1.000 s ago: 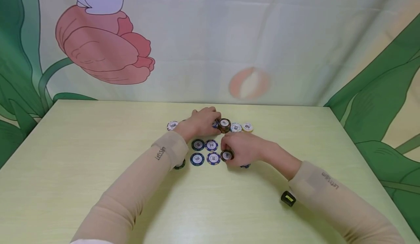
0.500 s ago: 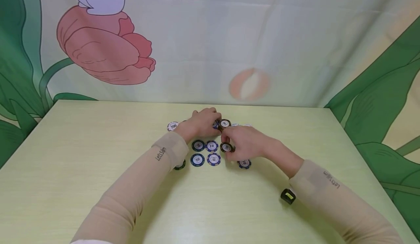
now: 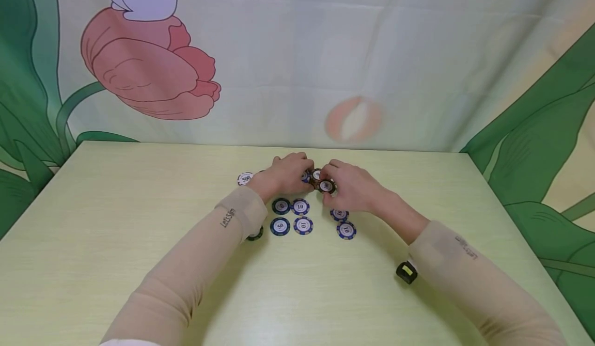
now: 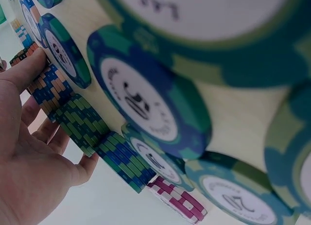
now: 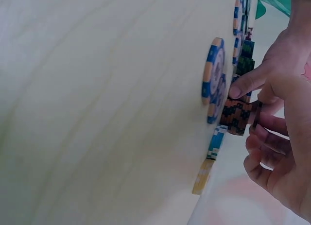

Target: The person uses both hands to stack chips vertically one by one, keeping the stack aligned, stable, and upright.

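My right hand (image 3: 355, 187) pinches a black and orange poker chip (image 3: 327, 186) between thumb and fingers, tilted just above the near side of the black and orange chip stack (image 5: 235, 117). Beside that stack, my left hand (image 3: 285, 174) holds the row of stacks steady. In the left wrist view its thumb lies along the front of the blue and orange chip stack (image 4: 52, 90), and its other fingers reach behind that stack and the green chip stack (image 4: 81, 124). Part of the row is hidden under my left hand in the head view.
Several blue-edged chips lie flat in front, among them a 50 chip (image 3: 280, 226) and a 10 chip (image 3: 346, 230). A light-blue stack (image 5: 217, 141) and a yellow stack (image 5: 202, 176) end the row on the right. A printed cloth (image 3: 279, 67) hangs behind the table.
My right hand has lifted the black and orange chip from among the loose chips and carried it back to the stack, uncovering two blue chips. My left hand has stayed put.
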The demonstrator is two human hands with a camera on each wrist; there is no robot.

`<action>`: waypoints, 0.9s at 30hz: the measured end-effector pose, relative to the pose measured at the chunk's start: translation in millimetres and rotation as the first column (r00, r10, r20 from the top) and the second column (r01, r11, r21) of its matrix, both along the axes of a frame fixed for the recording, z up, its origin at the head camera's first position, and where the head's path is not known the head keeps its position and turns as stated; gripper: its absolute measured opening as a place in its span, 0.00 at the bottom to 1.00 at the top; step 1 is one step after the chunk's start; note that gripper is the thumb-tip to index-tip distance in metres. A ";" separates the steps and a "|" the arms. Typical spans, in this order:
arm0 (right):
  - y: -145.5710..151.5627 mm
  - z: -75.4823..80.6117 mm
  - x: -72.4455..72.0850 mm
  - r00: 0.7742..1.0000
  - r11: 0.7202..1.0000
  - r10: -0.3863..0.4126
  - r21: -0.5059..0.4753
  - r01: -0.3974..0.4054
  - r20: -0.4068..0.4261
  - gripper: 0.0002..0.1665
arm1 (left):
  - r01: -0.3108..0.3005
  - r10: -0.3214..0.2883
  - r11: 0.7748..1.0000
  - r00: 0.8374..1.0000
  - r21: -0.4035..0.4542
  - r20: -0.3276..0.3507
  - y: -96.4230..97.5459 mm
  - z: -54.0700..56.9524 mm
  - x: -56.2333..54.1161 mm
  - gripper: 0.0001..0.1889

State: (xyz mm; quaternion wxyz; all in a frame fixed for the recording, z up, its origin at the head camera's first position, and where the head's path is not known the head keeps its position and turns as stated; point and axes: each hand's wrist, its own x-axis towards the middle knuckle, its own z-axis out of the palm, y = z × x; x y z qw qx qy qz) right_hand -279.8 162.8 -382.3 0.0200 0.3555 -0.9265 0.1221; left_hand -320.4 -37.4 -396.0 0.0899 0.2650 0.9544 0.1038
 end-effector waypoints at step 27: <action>-10.2 -11.5 -11.3 0.983 0.991 -0.131 -0.010 0.131 -0.129 0.17 | 0.008 -0.008 1.000 1.000 0.017 -0.017 -2.0 -0.4 0.0 0.19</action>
